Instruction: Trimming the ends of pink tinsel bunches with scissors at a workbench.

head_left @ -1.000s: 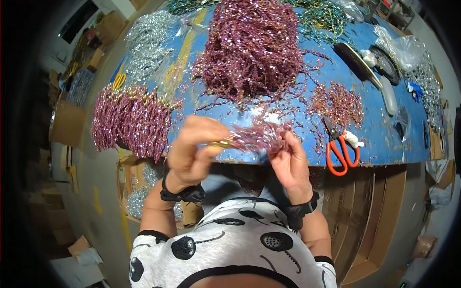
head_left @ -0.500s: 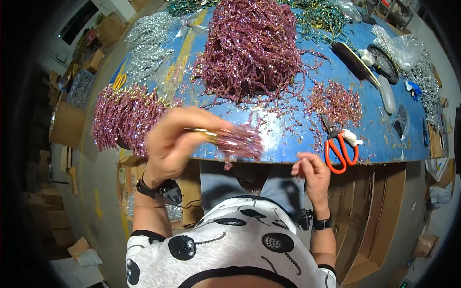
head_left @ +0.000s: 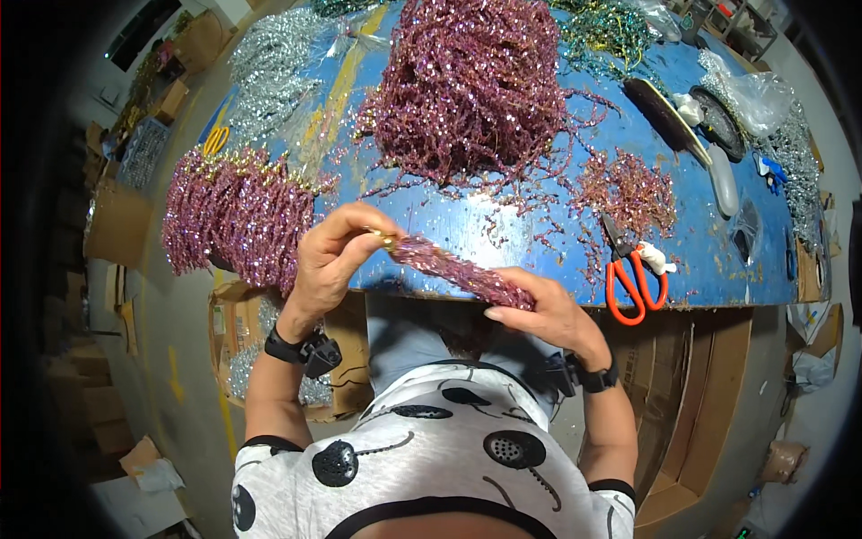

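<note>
A pink tinsel tassel (head_left: pixel 453 268) is stretched between my two hands above the table's near edge. My left hand (head_left: pixel 339 251) pinches its gold top. My right hand (head_left: pixel 548 307) has its fingers closed round the loose lower strands. Left of my left hand, a row of pink tassels (head_left: pixel 235 216) with gold tops hangs over the table edge. Beyond my hands rises a large heap of pink tinsel strands (head_left: pixel 467 90). Scissors with orange handles (head_left: pixel 639 283) lie to the right of my right hand, near a pile of pink clippings (head_left: pixel 626 193).
Silver tinsel (head_left: pixel 274 76) and yellow-handled scissors (head_left: pixel 215 141) lie at the left of the blue table (head_left: pixel 575 286). A brush (head_left: pixel 669 117) and a black round dish (head_left: pixel 718 126) are at the right. Green tinsel (head_left: pixel 606 36) sits far back. An open cardboard box (head_left: pixel 346 346) stands below.
My right hand has moved up and left and closed on the tassel's strands. The tassel, bunched and blurred before, is now drawn out straight between both hands.
</note>
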{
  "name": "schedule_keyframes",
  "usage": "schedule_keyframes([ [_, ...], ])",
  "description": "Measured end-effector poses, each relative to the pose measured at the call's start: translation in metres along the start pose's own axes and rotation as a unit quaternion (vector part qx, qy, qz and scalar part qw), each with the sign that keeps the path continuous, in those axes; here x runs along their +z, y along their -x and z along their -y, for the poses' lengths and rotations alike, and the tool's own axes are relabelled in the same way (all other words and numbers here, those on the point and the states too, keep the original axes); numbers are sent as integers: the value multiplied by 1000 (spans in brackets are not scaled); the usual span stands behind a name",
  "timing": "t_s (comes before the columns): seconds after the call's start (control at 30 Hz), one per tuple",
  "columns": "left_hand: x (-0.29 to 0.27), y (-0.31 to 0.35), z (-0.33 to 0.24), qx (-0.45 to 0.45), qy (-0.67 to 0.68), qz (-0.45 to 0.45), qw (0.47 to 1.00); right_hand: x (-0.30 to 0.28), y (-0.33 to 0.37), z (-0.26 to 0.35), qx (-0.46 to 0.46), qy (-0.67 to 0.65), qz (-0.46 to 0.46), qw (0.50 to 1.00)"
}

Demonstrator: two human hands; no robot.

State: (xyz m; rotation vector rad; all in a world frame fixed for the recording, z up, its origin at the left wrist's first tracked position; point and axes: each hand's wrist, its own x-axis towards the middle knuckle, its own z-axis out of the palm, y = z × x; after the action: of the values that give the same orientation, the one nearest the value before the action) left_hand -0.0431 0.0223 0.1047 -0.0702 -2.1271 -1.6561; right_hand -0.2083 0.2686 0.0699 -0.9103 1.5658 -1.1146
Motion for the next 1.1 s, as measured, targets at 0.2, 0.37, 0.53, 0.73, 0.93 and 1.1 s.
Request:
schedule_keyframes([
  [0.2, 5, 53, 53, -220, 28, -53, 974, -20, 27, -33, 59, 34, -17, 998],
  [0.37, 10, 44, 62, -225, -44, -65, 971, -24, 8, -60, -184, 234, -213, 931],
  [0.53, -1, 46, 82, -55, -326, -23, 944, -9, -3, -62, -205, 487, -290, 798],
  [0.73, -12, 53, 96, -8, -323, -32, 946, -10, -1, -81, -215, 440, -331, 806],
  [0.93, -16, 56, 101, 20, -327, -22, 944, -12, 3, -79, -217, 405, -359, 812],
  [1.1, -24, 57, 102, 60, -349, 7, 935, -14, 4, -82, -204, 423, -380, 797],
])
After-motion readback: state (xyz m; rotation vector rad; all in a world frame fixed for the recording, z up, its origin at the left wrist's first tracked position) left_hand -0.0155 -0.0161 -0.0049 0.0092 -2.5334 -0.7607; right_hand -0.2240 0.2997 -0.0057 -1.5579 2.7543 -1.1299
